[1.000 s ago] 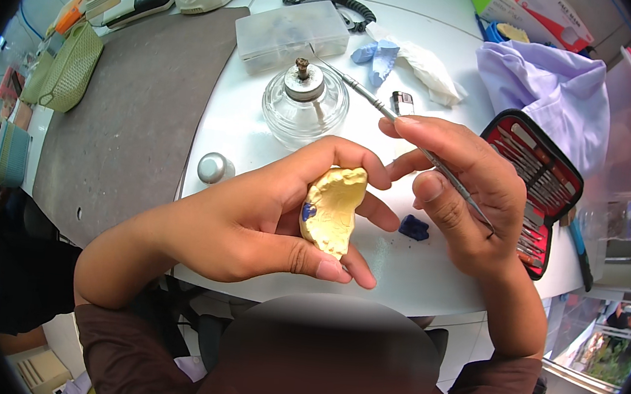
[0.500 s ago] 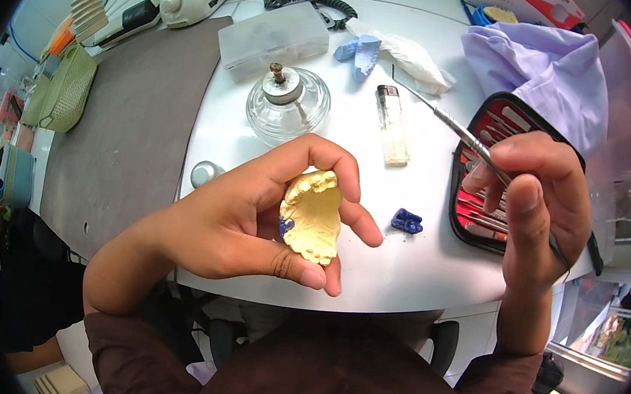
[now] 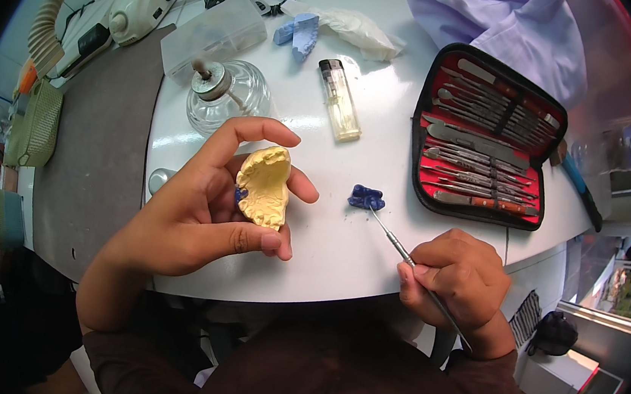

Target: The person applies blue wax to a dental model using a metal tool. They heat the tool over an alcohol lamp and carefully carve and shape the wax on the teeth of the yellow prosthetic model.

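A yellow plaster dental cast (image 3: 265, 186) rests in my left hand (image 3: 204, 213), thumb below it and fingers curved around it. A small patch of dark blue wax (image 3: 240, 194) sits on the cast's left side. My right hand (image 3: 459, 279) is closed around a thin metal wax carving tool (image 3: 399, 248), held like a pen. Its tip meets a lump of dark blue wax (image 3: 365, 197) on the white table. Tiny blue crumbs lie around the lump.
Behind my left hand stands a glass spirit lamp (image 3: 228, 97), with a lighter (image 3: 340, 101) to its right. An open instrument case (image 3: 474, 205) lies at right. Farther back are a clear plastic box (image 3: 217, 35), light blue cast pieces (image 3: 300, 36) and lilac cloth (image 3: 499, 25). A grey mat (image 3: 100, 146) covers the left.
My right hand has come down from beside the instrument case, bringing the tool's tip to the blue wax lump. My left hand still holds the cast. The view has shifted to the right.
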{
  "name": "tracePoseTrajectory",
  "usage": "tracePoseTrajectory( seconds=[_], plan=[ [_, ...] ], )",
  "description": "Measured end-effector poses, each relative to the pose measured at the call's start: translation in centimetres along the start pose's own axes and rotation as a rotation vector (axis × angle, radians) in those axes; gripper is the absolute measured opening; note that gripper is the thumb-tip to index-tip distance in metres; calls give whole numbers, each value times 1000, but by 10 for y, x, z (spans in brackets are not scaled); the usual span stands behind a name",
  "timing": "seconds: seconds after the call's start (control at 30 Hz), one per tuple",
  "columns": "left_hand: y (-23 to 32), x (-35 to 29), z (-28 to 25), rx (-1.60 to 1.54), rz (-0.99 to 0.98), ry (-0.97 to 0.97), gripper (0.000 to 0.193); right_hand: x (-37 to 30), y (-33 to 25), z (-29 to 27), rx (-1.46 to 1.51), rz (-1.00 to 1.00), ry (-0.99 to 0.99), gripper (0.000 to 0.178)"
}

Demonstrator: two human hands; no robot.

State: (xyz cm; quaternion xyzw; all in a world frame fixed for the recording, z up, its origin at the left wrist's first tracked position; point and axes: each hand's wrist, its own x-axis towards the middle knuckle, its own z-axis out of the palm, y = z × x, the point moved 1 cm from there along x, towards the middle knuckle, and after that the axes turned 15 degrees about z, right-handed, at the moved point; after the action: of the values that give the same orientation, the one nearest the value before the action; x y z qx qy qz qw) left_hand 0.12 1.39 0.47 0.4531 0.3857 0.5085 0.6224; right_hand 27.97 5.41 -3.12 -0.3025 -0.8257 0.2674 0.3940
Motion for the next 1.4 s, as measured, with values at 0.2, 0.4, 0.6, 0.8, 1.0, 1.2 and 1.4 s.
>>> tracePoseTrajectory(
  seconds=[0.2, 0.4, 0.6, 0.8, 1.0, 1.2, 1.4],
  plan=[
    [7, -2, 1, 62, -31, -80, 76, 1, -1, 3, -59, -23, -21, 31],
    [2, 0, -8, 232, 82, -237, 64, 1, -3, 3, -26, 32, 8, 28],
    [-1, -5, 0, -19, 41, -133, 56, 7, -19, -9, 359, 247, -16, 26],
    [-4, -5, -4, 658, 446, -253, 46, 20, -27, 16, 854, 179, -102, 29],
    [-8, -7, -3, 931, 715, -305, 46, 23, -24, 26, 890, 221, -146, 30],
    [-7, -8, 1, 943, 772, -325, 46, 26, -29, 35, 714, 207, -142, 38],
    [-9, -10, 1, 924, 779, -322, 46, 28, -26, 38, 648, 146, -157, 36]
  ],
)
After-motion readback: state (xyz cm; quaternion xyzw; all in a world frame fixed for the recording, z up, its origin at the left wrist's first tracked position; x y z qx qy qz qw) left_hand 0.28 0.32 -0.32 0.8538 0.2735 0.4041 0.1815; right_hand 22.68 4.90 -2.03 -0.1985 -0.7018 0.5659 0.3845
